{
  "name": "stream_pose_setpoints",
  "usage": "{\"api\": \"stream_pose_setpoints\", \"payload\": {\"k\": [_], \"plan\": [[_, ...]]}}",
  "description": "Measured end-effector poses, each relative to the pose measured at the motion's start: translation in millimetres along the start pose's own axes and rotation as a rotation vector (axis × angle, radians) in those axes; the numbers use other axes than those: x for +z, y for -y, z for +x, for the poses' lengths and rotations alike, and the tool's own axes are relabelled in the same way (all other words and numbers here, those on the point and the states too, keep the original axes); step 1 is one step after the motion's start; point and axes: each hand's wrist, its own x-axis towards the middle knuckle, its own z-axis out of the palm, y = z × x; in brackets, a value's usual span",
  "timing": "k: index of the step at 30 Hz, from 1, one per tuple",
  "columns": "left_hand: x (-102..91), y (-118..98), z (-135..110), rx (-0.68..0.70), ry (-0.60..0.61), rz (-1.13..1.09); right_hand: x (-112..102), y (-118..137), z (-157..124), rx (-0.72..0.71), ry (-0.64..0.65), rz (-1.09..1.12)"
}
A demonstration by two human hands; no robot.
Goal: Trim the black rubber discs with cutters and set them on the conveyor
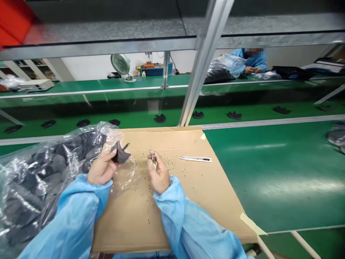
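Your left hand [101, 168] is holding a dark curved part [120, 154], its fingers closing around the part's lower edge and keeping it just above the cardboard sheet [188, 194] that is covering this stretch of the green worktop [283, 172]. The part is sitting right beside the mouth of a clear plastic bag [35, 180], which is lying to your left and bulging with more dark pieces of the same kind. Your right hand [159, 174] is resting near the middle of the cardboard, its fingers pinching a small metal tool [154, 159]; the tool is too small to tell exactly what it is. Tiny dark specks are lying scattered on the cardboard around both hands. A slim white pen-like tool [196, 159] is lying on the cardboard, apart to the right of your right hand. Beyond the cardboard, several dark parts [234, 115] are sitting in a row on the green belt, and another person in blue [253, 59] is working at the far side.
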Motion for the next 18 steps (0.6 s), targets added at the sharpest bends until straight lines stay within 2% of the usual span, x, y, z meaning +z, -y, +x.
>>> {"api": "stream_pose_setpoints", "payload": {"k": [3, 7, 12, 18], "plan": [[-10.5, 23.2, -23.0, 0.031, -0.04, -0.097, -5.6, 0.1, 3.3, -0.129, 0.115, -0.213], [-15.9, 45.8, -26.9, 0.065, -0.099, -0.092, -4.2, -2.6, 2.9, -0.256, 0.268, -0.478], [-11.5, 49.4, -28.9, -0.017, -0.066, -0.066, 0.7, -7.1, -0.1, -0.329, 0.36, -0.67], [-12.6, 49.5, -30.3, -0.045, -0.038, -0.05, 0.8, -9.0, 1.5, -0.35, 0.395, -0.702]]}}
